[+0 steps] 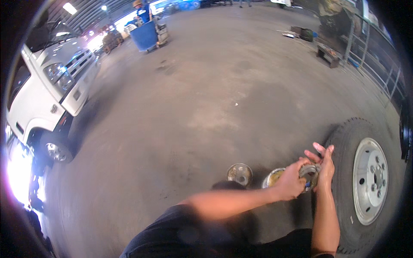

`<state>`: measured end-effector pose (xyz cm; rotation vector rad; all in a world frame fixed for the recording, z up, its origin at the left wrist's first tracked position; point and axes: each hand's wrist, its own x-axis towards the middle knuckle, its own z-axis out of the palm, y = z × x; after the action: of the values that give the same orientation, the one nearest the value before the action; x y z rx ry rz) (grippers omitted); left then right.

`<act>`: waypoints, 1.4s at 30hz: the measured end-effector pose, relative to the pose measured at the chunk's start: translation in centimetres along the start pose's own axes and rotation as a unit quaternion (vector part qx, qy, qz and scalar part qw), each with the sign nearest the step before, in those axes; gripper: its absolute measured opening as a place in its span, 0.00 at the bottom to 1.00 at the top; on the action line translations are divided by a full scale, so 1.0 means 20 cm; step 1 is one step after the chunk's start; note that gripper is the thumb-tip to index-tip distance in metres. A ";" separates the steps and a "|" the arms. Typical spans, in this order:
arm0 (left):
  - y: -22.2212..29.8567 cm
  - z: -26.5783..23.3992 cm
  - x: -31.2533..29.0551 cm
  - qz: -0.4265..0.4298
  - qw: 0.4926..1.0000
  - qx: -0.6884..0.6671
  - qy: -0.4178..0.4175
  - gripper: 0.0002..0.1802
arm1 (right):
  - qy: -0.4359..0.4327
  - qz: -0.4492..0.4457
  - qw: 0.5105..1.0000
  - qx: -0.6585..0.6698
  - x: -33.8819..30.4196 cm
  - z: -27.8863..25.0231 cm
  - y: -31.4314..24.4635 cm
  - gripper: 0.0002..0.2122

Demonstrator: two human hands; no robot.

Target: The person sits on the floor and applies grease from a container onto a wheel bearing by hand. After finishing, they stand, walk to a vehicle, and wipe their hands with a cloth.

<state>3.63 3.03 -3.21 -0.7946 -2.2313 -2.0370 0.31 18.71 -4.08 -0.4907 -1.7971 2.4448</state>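
My left hand point(291, 184) is closed around a thick grey metal ring point(309, 173) that looks like a wheel bearing. My right hand point(325, 165) has its fingers stretched out and apart, with its palm against the ring's right side. Just left of the ring stands an open round can point(267, 178) with something yellowish inside, partly covered by my left hand. Farther left on the floor lies a round lid-like disc point(239, 173) with yellowish smears. Close beside my right hand is a truck wheel point(344, 185), a black tyre on a silver rim.
A white truck point(41, 92) is parked at the left, its front wheel point(56, 148) showing. Far off, a person point(142, 13) is by a blue bin point(144, 36). At the far right are a low bench-like block point(328, 56) and a metal frame point(360, 38).
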 end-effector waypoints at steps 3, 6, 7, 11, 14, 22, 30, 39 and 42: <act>-0.09 0.04 0.04 -0.080 0.994 -0.061 -0.035 0.24 | -0.055 0.001 0.995 0.082 -0.10 0.06 -0.14 0.40; -0.08 0.03 0.07 -0.162 0.977 -0.134 -0.030 0.23 | -0.166 -0.033 0.964 0.204 -0.18 0.12 -0.24 0.46; -0.04 0.01 0.07 -0.194 0.963 -0.185 -0.014 0.22 | -0.185 -0.033 0.971 0.146 -0.16 0.12 -0.20 0.46; 0.07 -0.03 0.08 -0.229 0.903 -0.362 -0.020 0.19 | -0.175 0.046 0.983 0.033 -0.06 0.04 -0.01 0.47; 0.20 -0.03 0.07 -0.287 0.882 -0.367 -0.073 0.22 | -0.180 0.084 0.978 0.055 -0.02 0.00 0.09 0.44; 0.06 0.01 0.04 -0.119 0.986 -0.112 0.043 0.21 | 0.010 -0.146 0.986 0.084 -0.24 0.17 -0.13 0.43; 0.06 -0.01 0.04 -0.160 0.981 -0.099 -0.038 0.24 | 0.004 0.028 1.000 0.000 -0.10 0.06 -0.08 0.38; 0.09 -0.01 0.06 -0.267 0.921 -0.282 0.000 0.31 | -0.175 0.034 0.979 0.098 -0.19 0.12 -0.14 0.46; 0.14 -0.03 0.08 -0.268 0.900 -0.343 -0.027 0.27 | -0.171 0.084 0.980 0.064 -0.16 0.03 -0.03 0.45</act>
<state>3.08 3.07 -0.01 -0.2245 -1.8713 -3.1779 3.05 17.65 -2.73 -0.2303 -1.7560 2.8884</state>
